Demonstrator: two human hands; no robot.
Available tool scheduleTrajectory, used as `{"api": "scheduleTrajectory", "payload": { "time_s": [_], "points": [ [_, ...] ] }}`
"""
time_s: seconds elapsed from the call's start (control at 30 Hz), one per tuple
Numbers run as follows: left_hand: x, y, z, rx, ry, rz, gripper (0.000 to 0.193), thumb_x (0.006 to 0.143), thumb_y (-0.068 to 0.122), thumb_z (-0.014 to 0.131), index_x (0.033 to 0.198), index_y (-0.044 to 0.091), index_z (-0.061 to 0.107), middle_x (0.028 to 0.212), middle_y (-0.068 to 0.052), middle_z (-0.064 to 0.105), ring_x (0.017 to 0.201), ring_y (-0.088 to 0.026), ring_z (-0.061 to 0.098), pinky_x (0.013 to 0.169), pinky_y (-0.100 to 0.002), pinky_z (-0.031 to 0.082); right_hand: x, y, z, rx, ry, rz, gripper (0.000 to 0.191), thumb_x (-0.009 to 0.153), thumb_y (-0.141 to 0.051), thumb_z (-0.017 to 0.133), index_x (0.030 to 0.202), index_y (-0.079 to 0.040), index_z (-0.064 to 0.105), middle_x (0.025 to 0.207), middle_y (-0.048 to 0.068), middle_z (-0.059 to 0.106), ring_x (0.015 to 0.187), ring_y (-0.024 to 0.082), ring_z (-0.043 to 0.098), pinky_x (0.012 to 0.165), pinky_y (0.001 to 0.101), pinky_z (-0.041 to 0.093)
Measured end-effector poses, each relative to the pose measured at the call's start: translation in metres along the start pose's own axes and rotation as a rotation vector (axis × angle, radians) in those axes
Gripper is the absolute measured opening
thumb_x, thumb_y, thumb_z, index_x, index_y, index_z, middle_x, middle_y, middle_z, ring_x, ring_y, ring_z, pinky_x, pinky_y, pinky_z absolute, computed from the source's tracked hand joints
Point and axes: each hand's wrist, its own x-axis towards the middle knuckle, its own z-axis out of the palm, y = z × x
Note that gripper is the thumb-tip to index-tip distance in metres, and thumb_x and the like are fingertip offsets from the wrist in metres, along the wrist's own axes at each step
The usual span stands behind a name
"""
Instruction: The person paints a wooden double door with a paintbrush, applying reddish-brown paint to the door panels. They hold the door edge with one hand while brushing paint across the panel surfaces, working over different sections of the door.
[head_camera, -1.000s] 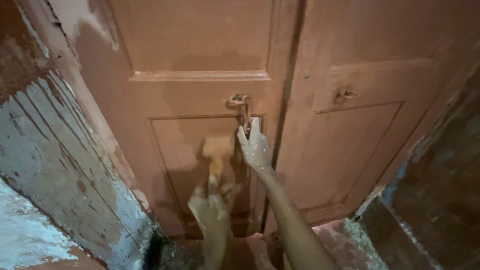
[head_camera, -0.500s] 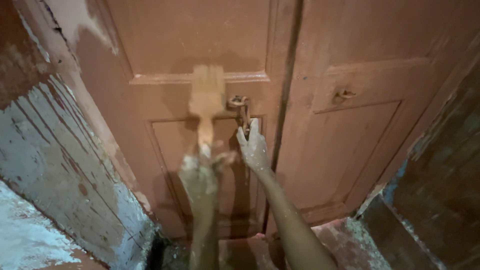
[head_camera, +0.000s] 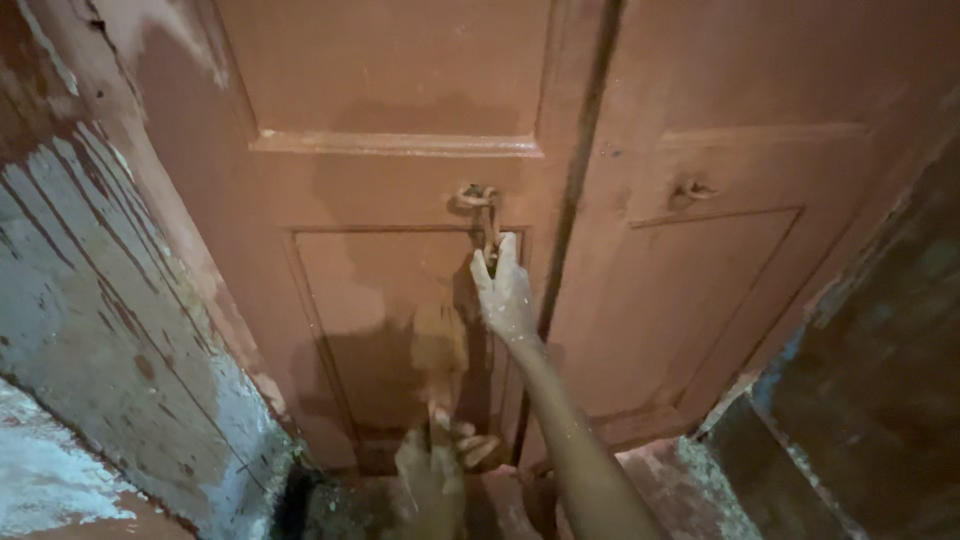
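Note:
A paintbrush (head_camera: 440, 352) with a wide pale head is pressed to the lower panel of the reddish-brown left door leaf (head_camera: 390, 190). My left hand (head_camera: 432, 468) grips its handle from below; both are blurred. My right hand (head_camera: 505, 292), speckled with paint, reaches up with its arm stretched out. Its fingers hold the lower end of a short metal chain (head_camera: 483, 212) hanging from a latch near the door's inner edge. The panel around the brush looks darker and wet.
The right door leaf (head_camera: 740, 260) is shut, with a small metal fitting (head_camera: 688, 190). A peeling white and brown wall (head_camera: 95, 330) stands close on the left. A dark wall (head_camera: 880, 370) and a rough stone step (head_camera: 690, 480) are at the right.
The brush and my left hand swept up to the panel's top rail half a second ago and have now dropped back to the lower panel. My right hand stays on the chain.

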Motion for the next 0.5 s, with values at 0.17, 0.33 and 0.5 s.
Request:
{"api": "scheduleTrajectory", "payload": {
  "time_s": [0.17,0.33,0.5],
  "points": [
    [-0.009,0.092,0.038,0.031,-0.134,0.233,0.037,0.102,0.029,0.052,0.105,-0.007,0.059,0.083,-0.016,0.072,0.068,-0.024,0.079,0.063,-0.037,0.069,0.0,0.006,0.005,0.018,0.045,-0.061,0.041,0.102,-0.031,0.059,0.129,-0.001,0.049,0.094,0.023,0.072,0.087,0.043,0.071,0.072,0.0517,0.053],
    [-0.008,0.152,0.066,0.221,-0.13,0.501,0.035,0.106,0.027,0.049,0.114,-0.004,0.063,0.087,-0.013,0.073,0.073,-0.018,0.075,0.062,-0.031,0.065,0.003,0.022,0.015,-0.03,-0.004,0.052,0.039,0.1,-0.033,0.058,0.123,-0.002,0.049,0.088,0.021,0.071,0.082,0.042,0.071,0.069,0.0507,0.053],
    [0.005,0.154,0.065,0.14,-0.363,0.795,0.04,0.107,0.022,0.055,0.134,-0.007,0.052,0.102,-0.015,0.066,0.086,-0.021,0.069,0.07,-0.032,0.058,0.004,0.022,0.018,0.838,-0.031,0.263,0.05,0.115,-0.04,0.052,0.124,0.01,0.052,0.097,0.017,0.067,0.096,0.035,0.074,0.079,0.0458,0.053]
  ]
}}
